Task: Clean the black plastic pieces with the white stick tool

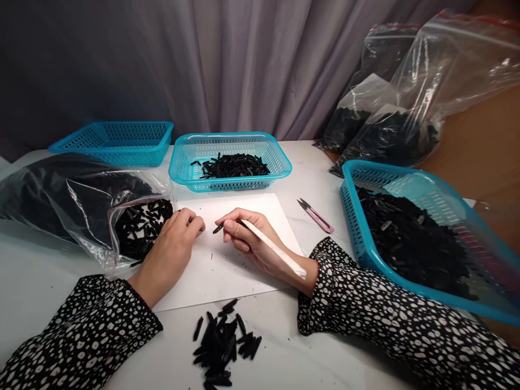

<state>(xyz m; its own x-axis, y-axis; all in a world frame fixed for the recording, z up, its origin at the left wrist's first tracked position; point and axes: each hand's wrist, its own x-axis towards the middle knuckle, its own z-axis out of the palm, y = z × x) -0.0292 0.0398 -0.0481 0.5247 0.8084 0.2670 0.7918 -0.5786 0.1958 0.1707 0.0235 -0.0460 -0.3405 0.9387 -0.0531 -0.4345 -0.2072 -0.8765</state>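
My right hand point(254, 238) is closed around a slim tool with a white-wrapped handle point(276, 250), which slants back over the wrist. At its fingertips is a small black strip-like piece point(218, 227) with light specks. My left hand point(176, 238) rests by the mouth of a clear plastic bag point(93, 189) with black pieces inside. Its fingers are curled in, and what they pinch, if anything, is hidden. Both hands are over a white sheet point(244, 276) dotted with black crumbs. A loose pile of black pieces point(219, 346) lies in front of it.
Pink-handled thread snips point(319, 218) lie right of the sheet. Behind it stands a blue basket point(179, 176) with black pieces, beside another blue basket point(158, 154). On the right are a fuller blue basket point(351, 216) and upright zip bags point(422, 81) of dark pieces.
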